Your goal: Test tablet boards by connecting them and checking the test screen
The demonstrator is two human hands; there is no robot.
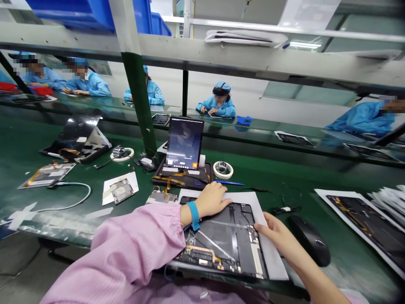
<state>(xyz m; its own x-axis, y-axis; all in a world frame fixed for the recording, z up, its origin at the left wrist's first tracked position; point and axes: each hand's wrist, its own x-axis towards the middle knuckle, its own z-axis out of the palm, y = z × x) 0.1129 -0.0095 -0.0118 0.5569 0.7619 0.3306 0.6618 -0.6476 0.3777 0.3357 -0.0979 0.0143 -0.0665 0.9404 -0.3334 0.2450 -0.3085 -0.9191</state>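
Note:
An opened tablet housing (221, 236), dark with exposed flex cables and small boards, lies on a white sheet (274, 264) at the near edge of the bench. My left hand (212, 199), with a blue wrist strap above it, lies across the housing's far edge, fingers stretched out. At the right side my right hand (274, 230) pinches the housing's edge, thumb on top; its other fingers are partly hidden. Just beyond stands a lit tablet screen (185, 143), wired by orange flex cables to a circuit board (162, 197).
A black mouse (309, 240) sits right of my right hand. Another opened housing (368, 223) lies farther right. Tape rolls (223, 169), a blue pen (229, 183) and a loose board (122, 191) are on the bench. A shelf (253, 55) crosses overhead; several co-workers sit opposite.

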